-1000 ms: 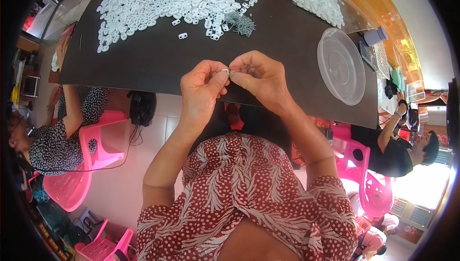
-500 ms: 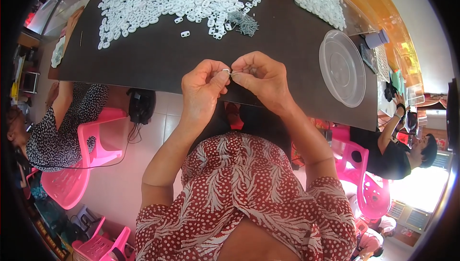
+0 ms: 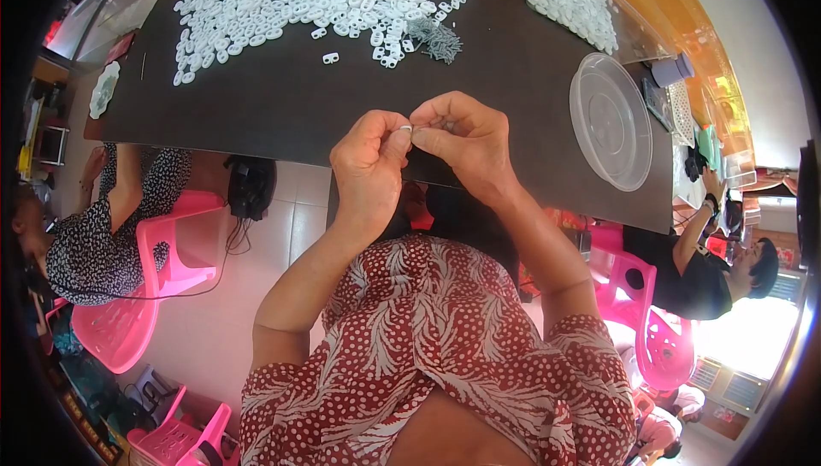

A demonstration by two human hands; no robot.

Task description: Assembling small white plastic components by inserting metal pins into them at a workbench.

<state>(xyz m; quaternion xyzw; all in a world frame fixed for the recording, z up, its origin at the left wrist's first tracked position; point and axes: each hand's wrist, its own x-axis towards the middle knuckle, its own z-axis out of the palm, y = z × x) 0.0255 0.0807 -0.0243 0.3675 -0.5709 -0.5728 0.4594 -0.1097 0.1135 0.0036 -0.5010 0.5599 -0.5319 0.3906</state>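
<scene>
Just above the table's near edge, my two hands meet fingertip to fingertip. My left hand (image 3: 368,162) pinches a small white plastic piece (image 3: 405,127) between thumb and forefinger, most of it covered. Thumb and forefinger of my right hand (image 3: 470,145) are pressed together against it; whatever they hold is too small and hidden to name. Farther back on the table lies a wide heap of white two-holed plastic pieces (image 3: 248,8). A small pile of thin grey pins (image 3: 439,42) touches its right side. One loose white piece (image 3: 331,59) lies in front of the heap.
On the dark table (image 3: 513,64), a round clear plastic lid (image 3: 609,124) lies at the right, below a clear bin (image 3: 637,37) of white pieces. People sit at both sides on pink chairs (image 3: 175,274).
My left hand has turned and shifted slightly right, so less of the white piece shows. The person at the left has drawn a hand back from the table edge.
</scene>
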